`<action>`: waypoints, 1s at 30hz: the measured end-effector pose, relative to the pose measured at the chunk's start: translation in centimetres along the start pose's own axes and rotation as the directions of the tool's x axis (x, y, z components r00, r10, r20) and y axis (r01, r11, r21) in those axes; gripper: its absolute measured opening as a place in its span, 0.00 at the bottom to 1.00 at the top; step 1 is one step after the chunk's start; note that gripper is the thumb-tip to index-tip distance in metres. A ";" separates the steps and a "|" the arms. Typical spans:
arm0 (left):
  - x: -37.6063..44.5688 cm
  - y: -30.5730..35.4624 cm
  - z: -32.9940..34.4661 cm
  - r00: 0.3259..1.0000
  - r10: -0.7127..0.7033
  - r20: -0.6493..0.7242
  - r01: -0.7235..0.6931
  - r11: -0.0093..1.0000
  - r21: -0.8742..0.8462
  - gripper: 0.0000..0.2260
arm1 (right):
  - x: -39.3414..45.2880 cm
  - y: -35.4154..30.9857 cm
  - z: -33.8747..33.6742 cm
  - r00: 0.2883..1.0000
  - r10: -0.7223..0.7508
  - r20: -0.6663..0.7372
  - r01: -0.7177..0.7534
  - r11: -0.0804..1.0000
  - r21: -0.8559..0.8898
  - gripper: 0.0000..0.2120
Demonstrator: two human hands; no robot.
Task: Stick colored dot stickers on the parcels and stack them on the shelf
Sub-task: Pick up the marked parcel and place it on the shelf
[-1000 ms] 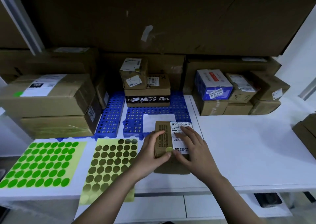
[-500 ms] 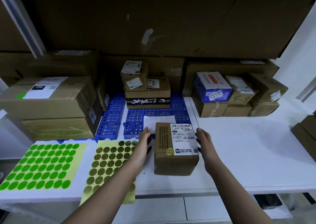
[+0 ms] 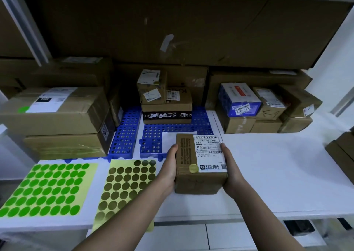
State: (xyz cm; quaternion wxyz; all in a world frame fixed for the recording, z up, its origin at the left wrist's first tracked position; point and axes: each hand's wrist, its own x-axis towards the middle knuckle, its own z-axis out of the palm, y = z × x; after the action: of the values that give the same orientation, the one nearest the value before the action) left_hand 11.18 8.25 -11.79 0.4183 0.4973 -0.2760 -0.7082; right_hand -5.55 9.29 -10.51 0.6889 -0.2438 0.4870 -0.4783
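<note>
1. Both hands moved in since half a second ago: left hand [image 3: 168,166] at 9 o'clock, right hand [image 3: 230,166] at 3, straight fingers pressed flat against small brown cardboard parcel [image 3: 199,182] on white shelf [image 3: 277,174].
2. Round gold dot sticker [image 3: 193,168] already stuck, so probably lifting to stack next.

The brown parcel [image 3: 199,166] carries a white label [image 3: 208,153] with black print and a gold dot sticker [image 3: 193,168], one sticker sheet [image 3: 46,189] shows bright green dots on pale yellow, the other sheet [image 3: 126,183] gold dots, and the perforated mats [image 3: 124,136] are blue.
</note>
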 end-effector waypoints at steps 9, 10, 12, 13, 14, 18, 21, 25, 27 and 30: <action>0.2 7.3 -1.7 0.989 0.131 -0.075 -0.133 0.991 -0.024 0.19 | 2.4 -4.0 6.0 0.998 -0.057 -0.012 0.055 0.993 -0.104 0.19; 0.3 8.1 -2.2 0.988 0.128 -0.083 -0.130 0.991 -0.025 0.19 | 2.7 -4.2 7.0 0.998 -0.052 -0.019 0.049 0.991 -0.124 0.20; 0.3 9.5 -3.4 0.988 0.111 -0.107 -0.115 0.993 -0.032 0.19 | 3.6 -4.3 8.6 0.999 -0.037 -0.023 0.034 0.991 -0.128 0.20; 0.3 10.1 -4.0 0.988 0.098 -0.117 -0.103 0.994 -0.038 0.19 | 4.1 -4.3 9.3 0.999 -0.031 -0.019 0.029 0.991 -0.129 0.20; 0.6 10.6 -4.6 0.990 0.076 -0.122 -0.081 0.996 -0.039 0.20 | 4.6 -4.2 10.0 1.000 -0.025 -0.017 0.023 0.990 -0.139 0.20; 1.2 11.9 -6.6 0.989 -0.030 -0.147 0.032 0.999 0.006 0.26 | 6.2 -4.0 12.3 1.000 0.026 -0.017 -0.029 0.984 -0.177 0.22; 2.1 12.6 -8.0 0.985 -0.062 -0.160 0.067 0.997 0.030 0.27 | 7.6 -4.1 13.7 0.999 0.033 -0.028 -0.040 0.958 -0.284 0.22; 3.1 13.1 -9.4 0.980 -0.082 -0.182 0.089 0.996 0.027 0.25 | 8.7 -4.2 15.0 0.997 0.069 -0.043 -0.080 0.935 -0.347 0.20; 3.4 13.2 -9.9 0.974 -0.081 -0.211 0.090 0.995 0.032 0.25 | 9.1 -4.0 15.3 0.995 0.086 -0.056 -0.100 0.928 -0.359 0.20; 4.2 13.0 -10.4 0.966 -0.062 -0.251 0.070 0.997 0.023 0.24 | 9.7 -3.5 15.4 0.994 0.078 -0.072 -0.099 0.925 -0.366 0.22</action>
State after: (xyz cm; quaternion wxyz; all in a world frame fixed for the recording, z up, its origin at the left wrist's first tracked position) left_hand 24.34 -1.62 -6.98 0.4182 0.5980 -0.2154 -0.6490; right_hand 7.55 -2.88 -5.74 0.6376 -0.3332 0.5980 -0.3532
